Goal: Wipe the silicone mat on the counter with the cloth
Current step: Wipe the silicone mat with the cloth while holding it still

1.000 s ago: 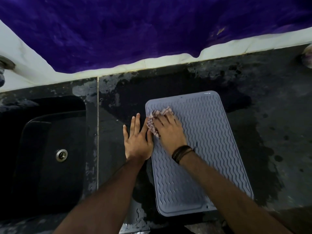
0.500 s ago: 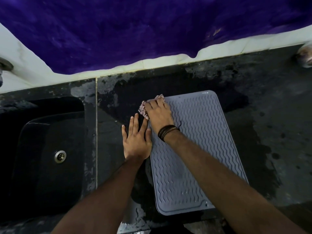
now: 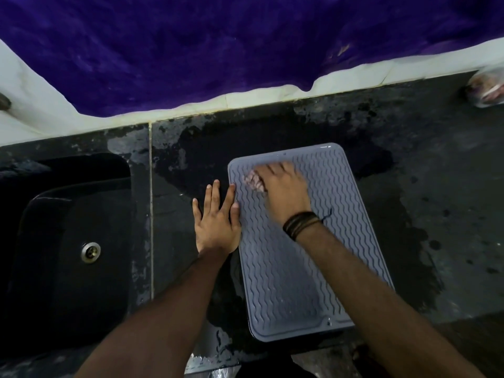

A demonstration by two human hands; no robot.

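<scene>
Cloth [image 3: 254, 181] now sits further in on the grey silicone mat [image 3: 300, 263], near its far left corner, bunched under the blurred right hand [image 3: 283, 192], which has slid rightward off the mat's edge. Left hand [image 3: 216, 222] stays flat, fingers spread, on the wet counter [image 3: 425, 186] against the mat's left side.

No readable text, label or number shows anywhere

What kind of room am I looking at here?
Most likely a home kitchen. A dark sink with a metal drain is set into a wet, dark stone counter, and a ridged grey silicone mat lies beside it, being wiped with a cloth under the right hand.
</scene>
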